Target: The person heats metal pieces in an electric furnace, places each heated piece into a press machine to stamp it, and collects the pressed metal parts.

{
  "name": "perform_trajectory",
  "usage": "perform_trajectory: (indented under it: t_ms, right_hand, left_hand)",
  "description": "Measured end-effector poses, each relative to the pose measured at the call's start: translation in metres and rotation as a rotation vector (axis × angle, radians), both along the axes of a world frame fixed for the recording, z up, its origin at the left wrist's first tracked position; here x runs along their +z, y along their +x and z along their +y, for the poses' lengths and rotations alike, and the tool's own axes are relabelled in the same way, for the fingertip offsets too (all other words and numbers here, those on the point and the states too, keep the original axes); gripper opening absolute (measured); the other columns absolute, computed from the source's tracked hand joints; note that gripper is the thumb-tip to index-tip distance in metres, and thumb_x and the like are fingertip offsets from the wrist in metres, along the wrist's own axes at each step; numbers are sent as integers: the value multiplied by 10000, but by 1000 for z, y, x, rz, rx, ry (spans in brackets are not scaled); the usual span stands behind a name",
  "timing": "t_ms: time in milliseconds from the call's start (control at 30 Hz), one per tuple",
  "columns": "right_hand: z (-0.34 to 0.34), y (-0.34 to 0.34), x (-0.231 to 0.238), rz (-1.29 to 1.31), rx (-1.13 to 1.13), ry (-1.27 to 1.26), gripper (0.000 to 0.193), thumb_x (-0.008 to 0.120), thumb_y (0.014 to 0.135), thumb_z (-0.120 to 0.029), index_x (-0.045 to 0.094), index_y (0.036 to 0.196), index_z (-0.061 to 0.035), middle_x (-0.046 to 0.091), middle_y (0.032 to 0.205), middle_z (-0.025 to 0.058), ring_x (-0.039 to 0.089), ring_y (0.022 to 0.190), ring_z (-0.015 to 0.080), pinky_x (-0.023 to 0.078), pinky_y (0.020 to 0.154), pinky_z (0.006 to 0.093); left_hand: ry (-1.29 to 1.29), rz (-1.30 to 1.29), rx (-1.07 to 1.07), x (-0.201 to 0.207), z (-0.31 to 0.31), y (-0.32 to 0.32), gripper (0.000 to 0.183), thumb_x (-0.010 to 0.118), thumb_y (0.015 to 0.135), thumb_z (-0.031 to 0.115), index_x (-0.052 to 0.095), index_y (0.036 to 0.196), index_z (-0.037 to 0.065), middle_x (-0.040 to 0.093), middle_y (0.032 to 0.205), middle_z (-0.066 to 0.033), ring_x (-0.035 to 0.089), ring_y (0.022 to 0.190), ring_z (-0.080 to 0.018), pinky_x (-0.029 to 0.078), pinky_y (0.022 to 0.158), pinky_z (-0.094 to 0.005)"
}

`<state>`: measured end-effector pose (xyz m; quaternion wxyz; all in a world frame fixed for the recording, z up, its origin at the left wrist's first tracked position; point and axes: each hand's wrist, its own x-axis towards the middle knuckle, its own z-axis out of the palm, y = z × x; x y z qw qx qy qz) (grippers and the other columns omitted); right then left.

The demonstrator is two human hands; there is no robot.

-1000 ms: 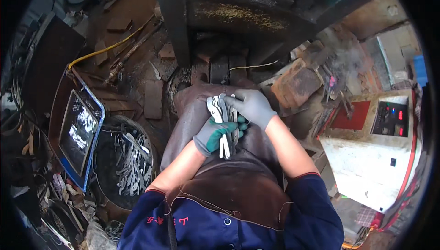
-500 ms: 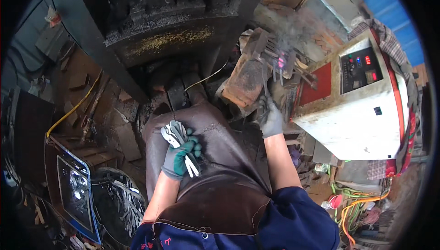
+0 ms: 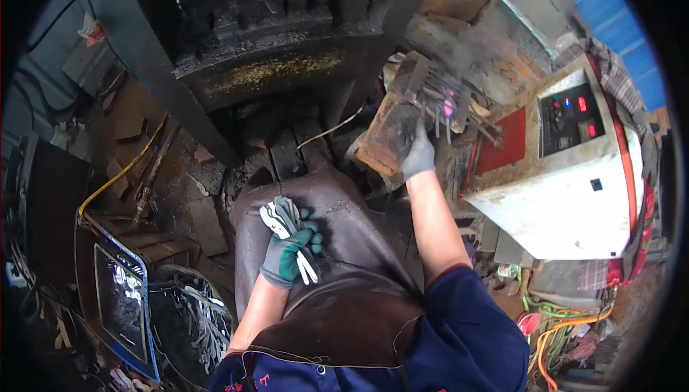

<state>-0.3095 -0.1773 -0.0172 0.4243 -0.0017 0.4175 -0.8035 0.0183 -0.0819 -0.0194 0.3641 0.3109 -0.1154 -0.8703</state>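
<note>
My left hand, in a grey and green glove, is closed around a bundle of flat, silver-grey metal pieces over my lap. The pieces have shaped heads at the upper end and narrow shanks below. My right hand, gloved in grey with blackened fingers, reaches over the brick block. Its fingers are closed on a thin dark metal piece, partly hidden by the glove. Just right of it, several metal pieces lie in a row, with glowing pink ends.
A white heating machine with a lit control panel stands at right. Ahead rises a dark metal press frame. At lower left are a basket of metal pieces and a blue-edged framed panel. Orange and green hoses lie at lower right.
My right hand has moved forward, from beside the brick block's near end to over it, beside the glowing pieces. My left hand still grips its bundle; the whole view has shifted slightly.
</note>
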Motion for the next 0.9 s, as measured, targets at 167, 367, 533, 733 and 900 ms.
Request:
perform_trajectory:
  t_ms: [167, 367, 533, 733, 900]
  right_hand:
    - [-56, 66, 80, 530, 429, 77, 212, 570, 914, -256, 596, 947, -48, 631, 739, 57, 576, 577, 125, 439, 497, 256]
    - [-171, 141, 171, 489, 771, -50, 328, 491, 947, -307, 600, 903, -1, 612, 698, 58, 538, 547, 130, 411, 489, 237]
    - [-151, 157, 143, -131, 670, -254, 149, 521, 925, -179, 588, 951, -49, 554, 769, 1, 490, 614, 70, 378, 467, 190]
    - [-6, 254, 152, 543, 987, -280, 347, 497, 963, -251, 516, 1173, 24, 614, 839, 65, 595, 691, 110, 480, 560, 222]
    - [15, 254, 134, 772, 1005, -335, 412, 505, 959, -253, 474, 1251, 36, 636, 1025, 151, 643, 905, 208, 545, 700, 271]
  left_hand:
    - [-28, 27, -56, -4, 0, 0, 423, 605, 825, 1, 483, 1220, 88, 614, 940, -82, 618, 763, -216, 530, 645, -328]
    - [6, 63, -61, -8, -2, -7, 422, 580, 825, -35, 472, 1221, 65, 612, 942, -97, 610, 747, -213, 522, 661, -327]
    - [-7, 75, -5, 0, 2, 6, 426, 592, 820, -28, 475, 1218, 69, 615, 940, -98, 614, 753, -211, 526, 674, -322]
    - [-199, 110, -113, -8, 4, -15, 160, 689, 820, 177, 613, 887, 53, 612, 780, -35, 578, 681, -127, 482, 604, -252]
    - [-158, 138, -25, 2, 6, -11, 197, 641, 809, 34, 584, 996, 16, 628, 876, -62, 598, 714, -129, 502, 631, -256]
